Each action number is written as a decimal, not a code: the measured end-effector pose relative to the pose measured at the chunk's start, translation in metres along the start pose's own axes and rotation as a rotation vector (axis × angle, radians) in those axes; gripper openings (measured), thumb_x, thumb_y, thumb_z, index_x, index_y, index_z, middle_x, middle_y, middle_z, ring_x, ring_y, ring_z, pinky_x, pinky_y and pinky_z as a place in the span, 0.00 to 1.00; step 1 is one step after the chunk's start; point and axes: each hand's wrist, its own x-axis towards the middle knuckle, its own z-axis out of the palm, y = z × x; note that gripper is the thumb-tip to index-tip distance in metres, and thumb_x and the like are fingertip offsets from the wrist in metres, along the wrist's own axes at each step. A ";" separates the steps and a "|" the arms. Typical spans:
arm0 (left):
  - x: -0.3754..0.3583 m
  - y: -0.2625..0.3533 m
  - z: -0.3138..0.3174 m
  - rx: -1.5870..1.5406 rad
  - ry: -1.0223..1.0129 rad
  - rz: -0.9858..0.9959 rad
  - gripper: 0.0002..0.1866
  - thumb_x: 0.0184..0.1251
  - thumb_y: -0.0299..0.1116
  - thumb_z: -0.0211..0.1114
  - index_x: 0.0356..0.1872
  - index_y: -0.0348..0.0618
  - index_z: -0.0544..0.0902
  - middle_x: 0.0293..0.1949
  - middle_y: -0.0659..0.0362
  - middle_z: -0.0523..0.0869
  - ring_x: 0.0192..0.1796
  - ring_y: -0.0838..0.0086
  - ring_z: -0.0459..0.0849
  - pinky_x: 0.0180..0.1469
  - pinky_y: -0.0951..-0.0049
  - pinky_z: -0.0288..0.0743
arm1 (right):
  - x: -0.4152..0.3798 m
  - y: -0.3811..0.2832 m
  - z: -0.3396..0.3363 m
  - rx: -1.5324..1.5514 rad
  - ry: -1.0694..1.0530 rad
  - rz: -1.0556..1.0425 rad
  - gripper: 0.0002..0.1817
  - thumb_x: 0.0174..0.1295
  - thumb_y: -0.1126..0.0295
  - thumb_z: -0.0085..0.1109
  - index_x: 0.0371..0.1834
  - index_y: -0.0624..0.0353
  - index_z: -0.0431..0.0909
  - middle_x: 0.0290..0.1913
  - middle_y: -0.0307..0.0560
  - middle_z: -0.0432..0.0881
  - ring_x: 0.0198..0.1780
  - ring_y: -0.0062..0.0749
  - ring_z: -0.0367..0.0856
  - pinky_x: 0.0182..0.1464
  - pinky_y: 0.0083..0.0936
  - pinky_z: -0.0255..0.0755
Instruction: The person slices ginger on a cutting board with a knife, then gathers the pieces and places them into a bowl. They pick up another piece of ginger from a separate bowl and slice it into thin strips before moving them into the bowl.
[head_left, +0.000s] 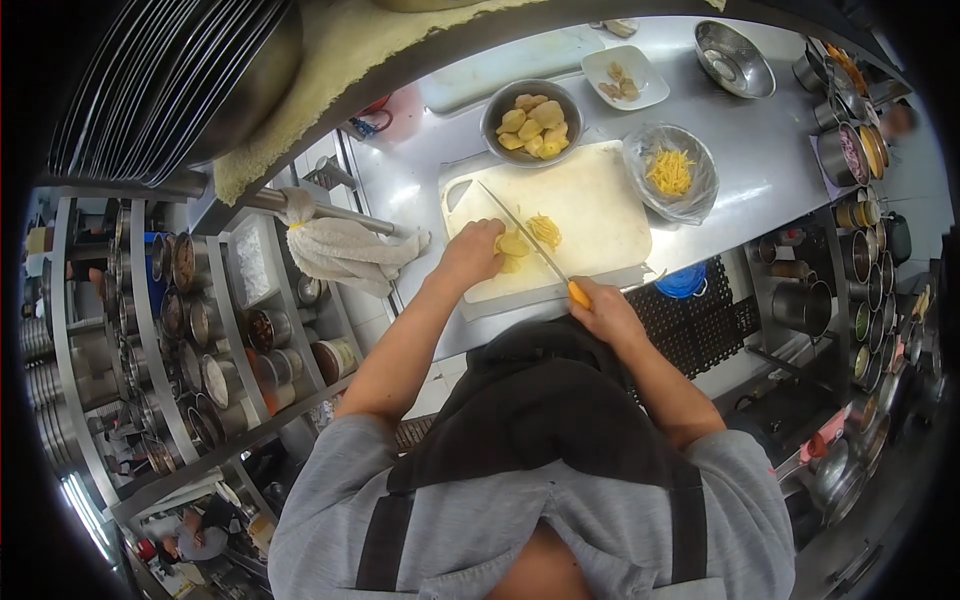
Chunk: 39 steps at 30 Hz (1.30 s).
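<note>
My right hand [610,312] is closed around the yellow handle of a long kitchen knife [527,230]. The blade lies slantwise across a white cutting board [605,215], between yellow potato slices [511,252] and a small heap of thin potato strips [544,231]. With curled fingers, my left hand [474,250] holds the slices at the blade's left side; its fingertips are partly hidden. Behind the board stands a metal bowl [488,122] of peeled potato pieces [538,128]. More cut strips [670,172] fill a bowl lined with a clear plastic bag [705,185] at the right.
Toward the back are a white square dish [651,86] with small scraps and a shiny metal bowl [735,62]. A towel [345,250] hangs on a rail at the left. Shelves of pots [225,380] flank the table, and a blue container [682,281] sits below its edge.
</note>
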 end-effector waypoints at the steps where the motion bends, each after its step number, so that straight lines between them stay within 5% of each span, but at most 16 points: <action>1: -0.001 0.001 0.002 -0.002 0.004 -0.007 0.20 0.57 0.31 0.71 0.51 0.40 0.81 0.50 0.49 0.84 0.56 0.52 0.81 0.61 0.57 0.75 | 0.001 -0.001 0.000 -0.012 0.012 -0.011 0.22 0.63 0.63 0.63 0.59 0.58 0.77 0.42 0.68 0.84 0.48 0.65 0.82 0.51 0.51 0.75; 13: 0.000 0.004 0.013 0.007 0.062 -0.012 0.21 0.56 0.30 0.70 0.52 0.40 0.80 0.50 0.48 0.84 0.56 0.52 0.81 0.59 0.57 0.76 | 0.002 0.009 -0.007 -0.025 0.088 -0.009 0.21 0.61 0.66 0.64 0.57 0.59 0.78 0.41 0.65 0.85 0.45 0.65 0.82 0.49 0.50 0.76; 22: 0.001 0.012 0.012 0.144 -0.048 -0.209 0.16 0.59 0.34 0.68 0.47 0.39 0.81 0.48 0.48 0.85 0.54 0.53 0.82 0.57 0.56 0.77 | 0.003 0.003 0.006 0.006 0.071 -0.108 0.21 0.61 0.64 0.67 0.56 0.62 0.81 0.40 0.66 0.85 0.43 0.64 0.83 0.47 0.45 0.77; 27: 0.003 0.001 0.030 -0.012 0.132 -0.085 0.16 0.58 0.31 0.68 0.48 0.39 0.82 0.47 0.47 0.85 0.52 0.53 0.82 0.57 0.56 0.77 | 0.003 0.008 0.005 0.025 0.032 -0.102 0.21 0.61 0.64 0.67 0.56 0.61 0.81 0.41 0.67 0.85 0.43 0.64 0.83 0.47 0.46 0.77; 39: 0.002 0.003 0.035 -0.094 0.179 -0.064 0.15 0.61 0.25 0.63 0.51 0.39 0.77 0.42 0.46 0.85 0.49 0.50 0.82 0.52 0.53 0.77 | 0.002 0.001 0.000 0.042 0.019 -0.076 0.19 0.61 0.66 0.64 0.55 0.60 0.79 0.40 0.68 0.84 0.44 0.66 0.82 0.48 0.49 0.76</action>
